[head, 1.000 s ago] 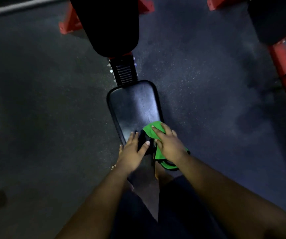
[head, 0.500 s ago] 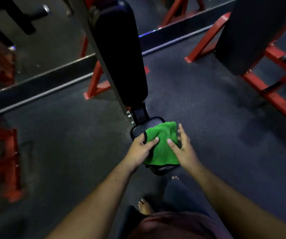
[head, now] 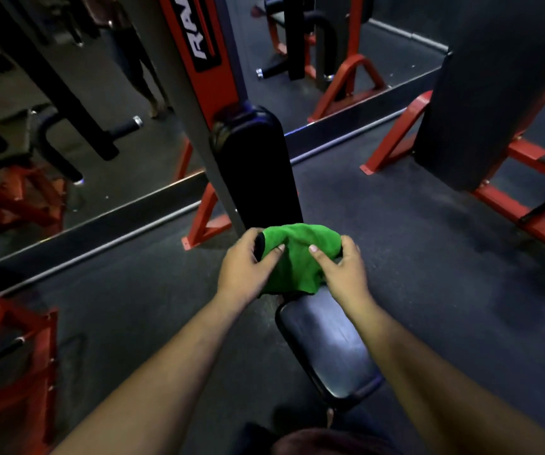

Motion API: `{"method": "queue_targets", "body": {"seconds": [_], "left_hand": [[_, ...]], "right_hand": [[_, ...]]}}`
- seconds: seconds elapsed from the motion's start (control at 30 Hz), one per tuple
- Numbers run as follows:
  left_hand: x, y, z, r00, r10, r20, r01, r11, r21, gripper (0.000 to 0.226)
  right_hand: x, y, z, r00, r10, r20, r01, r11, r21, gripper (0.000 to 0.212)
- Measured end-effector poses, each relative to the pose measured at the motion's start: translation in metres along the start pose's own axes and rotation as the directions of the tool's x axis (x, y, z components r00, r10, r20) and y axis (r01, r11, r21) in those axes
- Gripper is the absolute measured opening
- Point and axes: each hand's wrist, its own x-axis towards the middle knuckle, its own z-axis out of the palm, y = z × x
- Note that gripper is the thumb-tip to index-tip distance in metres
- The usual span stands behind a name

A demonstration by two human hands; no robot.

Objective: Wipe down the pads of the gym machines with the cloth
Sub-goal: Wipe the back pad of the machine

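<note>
A green cloth (head: pixel 292 254) is bunched between both hands in front of the foot of the black upright back pad (head: pixel 258 172). My left hand (head: pixel 243 267) grips its left side, thumb on top. My right hand (head: pixel 341 267) holds its right side with the thumb pressed onto the cloth. Just below the cloth lies the black seat pad (head: pixel 326 349), shiny and running toward me. The lower end of the back pad is hidden behind the cloth.
A grey and red machine upright (head: pixel 198 54) rises behind the back pad. A wall mirror (head: pixel 67 126) runs along the left and back, with red frames reflected. Another dark pad on a red frame (head: pixel 481 103) stands at the right. Dark rubber floor (head: pixel 428 257) surrounds the seat.
The view has tilted up from the seat pad to the back pad. The cloth left the seat's near end and now sits lifted between both hands at the back pad's foot.
</note>
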Motion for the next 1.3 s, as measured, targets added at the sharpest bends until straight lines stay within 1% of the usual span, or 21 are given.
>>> {"method": "queue_targets", "body": {"seconds": [0.1,0.17,0.23,0.3,0.37,0.43,0.47,0.5,0.57,0.6,0.63,0.7,0.77,0.87,0.97,1.0,1.07,1.13,1.17,1.23,1.3], "left_hand": [[0.043,0.008,-0.029,0.994,0.093,-0.048,-0.088,0.991,0.097,0.036],[0.078,0.016,-0.048,0.981,0.185,-0.054,-0.175,0.972,0.16,0.041],[0.118,0.025,-0.067,0.941,0.331,-0.066,-0.308,0.922,0.233,0.043],[0.154,0.035,-0.084,0.877,0.471,-0.097,-0.419,0.847,0.329,0.046],[0.191,0.04,-0.101,0.855,0.512,-0.084,-0.447,0.809,0.381,0.047],[0.22,0.038,-0.114,0.864,0.501,-0.048,-0.438,0.797,0.416,0.045],[0.235,0.033,-0.119,0.868,0.496,-0.01,-0.449,0.795,0.408,0.045],[0.248,0.028,-0.122,0.867,0.497,0.031,-0.47,0.796,0.382,0.047],[0.268,0.017,-0.126,0.857,0.503,0.116,-0.515,0.824,0.237,0.049],[0.274,0.012,-0.125,0.849,0.501,0.166,-0.522,0.843,0.128,0.049],[0.281,0.01,-0.124,0.836,0.496,0.235,-0.515,0.857,0.025,0.049],[0.29,0.01,-0.121,0.795,0.481,0.368,-0.474,0.873,-0.118,0.05],[0.294,0.014,-0.118,0.76,0.488,0.429,-0.462,0.87,-0.172,0.06],[0.304,0.025,-0.107,0.705,0.493,0.509,-0.523,0.847,-0.095,0.081],[0.308,0.032,-0.093,0.634,0.508,0.583,-0.639,0.769,0.025,0.081],[0.308,0.033,-0.089,0.607,0.509,0.61,-0.681,0.729,0.069,0.082],[0.31,0.035,-0.082,0.562,0.5,0.659,-0.754,0.638,0.158,0.088],[0.315,0.036,-0.08,0.527,0.502,0.686,-0.801,0.564,0.202,0.09],[0.318,0.037,-0.08,0.501,0.502,0.705,-0.822,0.53,0.207,0.091],[0.321,0.038,-0.08,0.448,0.508,0.736,-0.848,0.503,0.169,0.087],[0.323,0.037,-0.082,0.426,0.546,0.721,-0.828,0.556,0.068,0.082]], "right_hand": [[0.029,-0.036,0.026,0.989,-0.096,-0.11,0.095,0.995,-0.014,0.037],[0.049,-0.064,0.048,0.961,-0.157,-0.228,0.161,0.987,0.0,0.041],[0.07,-0.092,0.076,0.916,-0.201,-0.347,0.219,0.976,0.012,0.043],[0.088,-0.118,0.102,0.874,-0.218,-0.434,0.248,0.969,0.011,0.047],[0.102,-0.141,0.129,0.831,-0.199,-0.519,0.228,0.974,-0.009,0.059],[0.106,-0.155,0.158,0.834,-0.195,-0.516,0.198,0.979,-0.051,0.075],[0.105,-0.16,0.176,0.847,-0.212,-0.487,0.187,0.977,-0.101,0.08],[0.102,-0.163,0.194,0.875,-0.236,-0.423,0.185,0.97,-0.158,0.082],[0.097,-0.164,0.227,0.917,-0.263,-0.299,0.188,0.948,-0.258,0.078],[0.098,-0.162,0.237,0.925,-0.255,-0.282,0.175,0.944,-0.278,0.075],[0.104,-0.161,0.244,0.924,-0.231,-0.305,0.145,0.949,-0.28,0.073],[0.121,-0.166,0.243,0.919,-0.164,-0.358,0.065,0.96,-0.274,0.068],[0.138,-0.175,0.232,0.914,-0.116,-0.388,0.018,0.969,-0.247,0.064],[0.159,-0.18,0.217,0.887,-0.122,-0.446,0.041,0.982,-0.186,0.062],[0.168,-0.15,0.209,0.868,-0.133,-0.478,0.078,0.988,-0.133,0.068],[0.169,-0.133,0.208,0.854,-0.095,-0.511,0.054,0.994,-0.095,0.073],[0.165,-0.096,0.207,0.825,0.076,-0.56,-0.062,0.997,0.045,0.083],[0.157,-0.08,0.211,0.821,0.213,-0.53,-0.167,0.977,0.133,0.086],[0.156,-0.086,0.213,0.828,0.221,-0.516,-0.173,0.975,0.139,0.085],[0.155,-0.116,0.217,0.851,0.134,-0.507,-0.111,0.991,0.074,0.08],[0.158,-0.148,0.223,0.87,-0.003,-0.493,-0.021,0.999,-0.042,0.072]]}}
